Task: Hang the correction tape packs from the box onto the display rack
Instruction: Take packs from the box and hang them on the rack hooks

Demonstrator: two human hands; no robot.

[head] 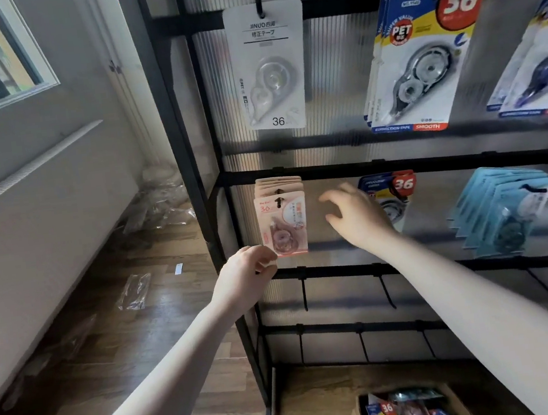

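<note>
A black wire rack (192, 169) stands against a ribbed translucent panel. On its top bar hang a grey pack (268, 66), upright on its hook, and tilted blue packs (420, 58). On the middle bar hang a stack of pink packs (282, 218), another blue pack (398, 192) partly hidden behind the right hand, and a fan of teal packs (503, 206). Lower hooks (386, 291) hang bare. A box (411, 411) of packs sits on the floor below the rack. Clear wrappers (134, 291) lie on the wood floor by the wall.

The left hand (245, 279) reaches up, its fingers pinching the bottom left corner of the front pink pack, which hangs upright, long axis vertical, face toward the viewer. The right hand (358, 214) hovers just right of the stack, fingers spread and loose, holding nothing.
</note>
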